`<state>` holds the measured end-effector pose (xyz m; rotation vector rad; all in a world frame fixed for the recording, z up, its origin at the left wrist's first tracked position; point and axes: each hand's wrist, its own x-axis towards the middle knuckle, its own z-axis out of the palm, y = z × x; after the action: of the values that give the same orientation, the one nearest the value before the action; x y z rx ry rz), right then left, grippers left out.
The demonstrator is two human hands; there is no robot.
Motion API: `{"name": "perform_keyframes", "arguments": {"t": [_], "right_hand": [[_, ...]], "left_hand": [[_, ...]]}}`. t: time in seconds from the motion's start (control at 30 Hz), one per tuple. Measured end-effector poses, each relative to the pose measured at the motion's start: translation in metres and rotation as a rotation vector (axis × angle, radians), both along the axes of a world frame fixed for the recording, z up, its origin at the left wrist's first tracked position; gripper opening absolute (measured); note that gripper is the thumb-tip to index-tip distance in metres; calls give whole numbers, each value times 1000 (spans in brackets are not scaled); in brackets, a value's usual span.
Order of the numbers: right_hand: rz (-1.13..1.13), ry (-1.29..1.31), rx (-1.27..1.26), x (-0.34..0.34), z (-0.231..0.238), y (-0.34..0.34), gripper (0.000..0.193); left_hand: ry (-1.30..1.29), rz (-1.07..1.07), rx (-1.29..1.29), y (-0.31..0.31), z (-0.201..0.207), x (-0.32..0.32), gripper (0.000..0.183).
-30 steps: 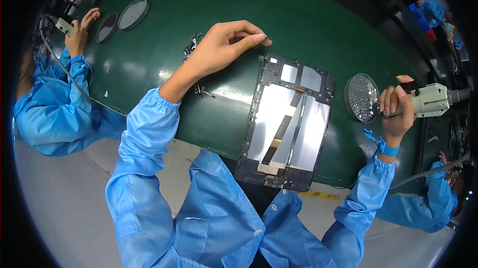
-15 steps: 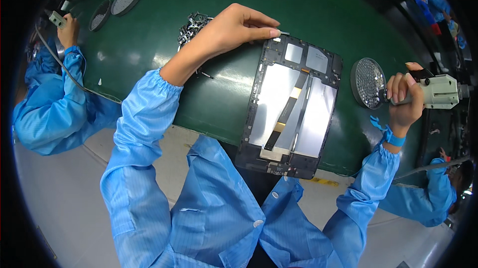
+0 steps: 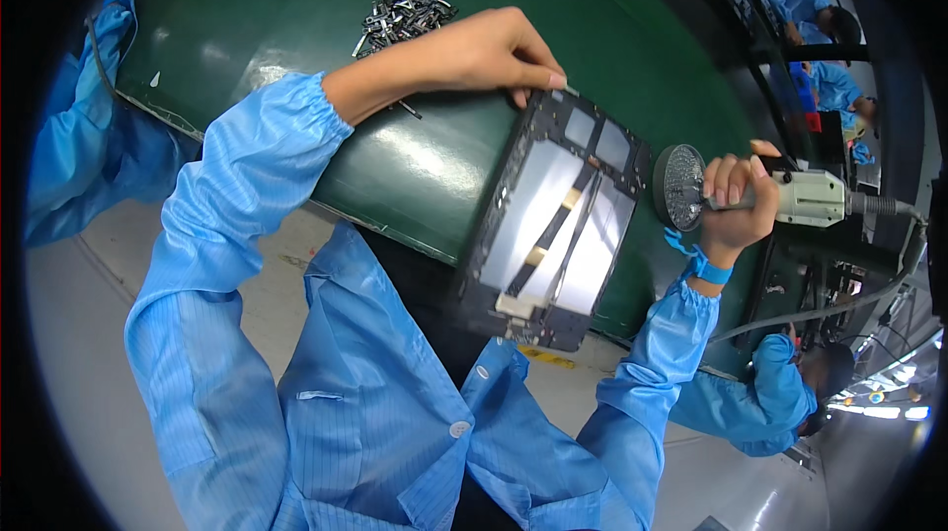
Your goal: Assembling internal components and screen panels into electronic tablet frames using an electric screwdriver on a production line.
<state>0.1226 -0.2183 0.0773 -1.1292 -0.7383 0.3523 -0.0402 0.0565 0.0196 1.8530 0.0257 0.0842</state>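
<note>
My left hand (image 3: 499,52) is closed at the upper left corner of an opened tablet (image 3: 491,225). Its thumb and fingertips pinch a small light metal piece (image 3: 572,91) against that corner. The tablet's inside faces up, with silvery panels and a dark ribbon cable (image 3: 545,235) running down the middle. Its near end juts past the table edge toward my body. To the right, my right hand (image 3: 739,197) wraps round a pale electric screwdriver (image 3: 815,198) held sideways. The driver's front end points into a round dark dish (image 3: 675,181) of small screws; its tip is hard to see.
Behind my left wrist lies a pile of small metal parts (image 3: 400,18) on the green table (image 3: 247,18). One loose part (image 3: 410,111) lies near my forearm. A cable (image 3: 839,309) hangs from the driver. Co-workers in blue sit on both sides.
My view has swung, so the tablet, dish and right hand appear further left. The left hand keeps its pinch at the tablet's corner. The driver still points into the screw dish.
</note>
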Motion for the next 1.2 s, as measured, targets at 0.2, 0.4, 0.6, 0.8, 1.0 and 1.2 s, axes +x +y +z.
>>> {"name": "perform_keyframes", "arguments": {"t": [0.2, 0.4, 0.6, 0.8, 1.0, 1.2], "right_hand": [[182, -37, -56, -52, 14, 63, 34], [402, -19, 82, -56, 0, 94, 27], [237, -29, 25, -56, -11, 101, 31], [354, 4, 104, -42, -17, 101, 34], [290, -57, 60, -42, -16, 101, 32], [308, -40, 48, -49, -12, 103, 33]], "left_hand": [[10, -133, -35, -29, -2, -5, 33], [72, -177, -145, -29, -2, 1, 31], [36, -96, -187, -31, -5, -3, 27], [142, -217, -293, -23, 12, -2, 30], [174, -183, -203, -25, 22, -4, 31], [170, -193, -231, -26, 18, -2, 31]]}}
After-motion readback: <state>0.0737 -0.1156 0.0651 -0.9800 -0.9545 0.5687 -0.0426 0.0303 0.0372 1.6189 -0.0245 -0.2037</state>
